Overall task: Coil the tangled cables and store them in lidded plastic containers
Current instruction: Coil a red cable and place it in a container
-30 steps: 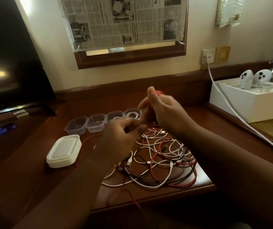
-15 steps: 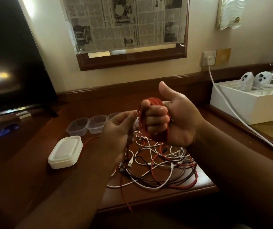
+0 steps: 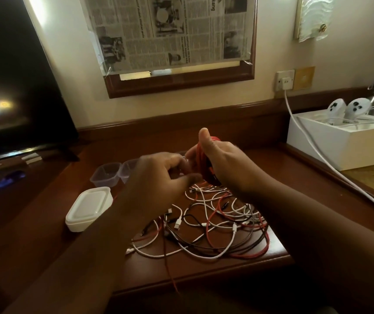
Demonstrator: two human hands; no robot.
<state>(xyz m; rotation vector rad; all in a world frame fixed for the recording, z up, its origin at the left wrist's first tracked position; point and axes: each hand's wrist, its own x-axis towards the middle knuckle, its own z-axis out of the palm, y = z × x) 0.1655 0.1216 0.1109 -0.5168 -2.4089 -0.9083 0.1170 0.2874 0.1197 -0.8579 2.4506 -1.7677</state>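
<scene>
right hand (image 3: 222,164) raised over desk, thumb up, fingers wrapped round red cable coil (image 3: 205,164); loop stands roughly upright, long axis near vertical. left hand (image 3: 159,177) just beside it, fingers curled, tips at coil's left edge, looks like pinching loose red strand, can't say for sure. below hands: tangled pile of white, black, red cables (image 3: 213,225) on brown wooden desk (image 3: 279,252). clear lidless plastic tubs (image 3: 107,175) behind left hand, white lidded plastic container (image 3: 88,208) further left.

A dark wooden desk (image 3: 204,275) carries a tangle of cables (image 3: 213,225), clear open containers (image 3: 106,174), a white stack, probably of lids (image 3: 88,208), and a white box (image 3: 340,143).
</scene>
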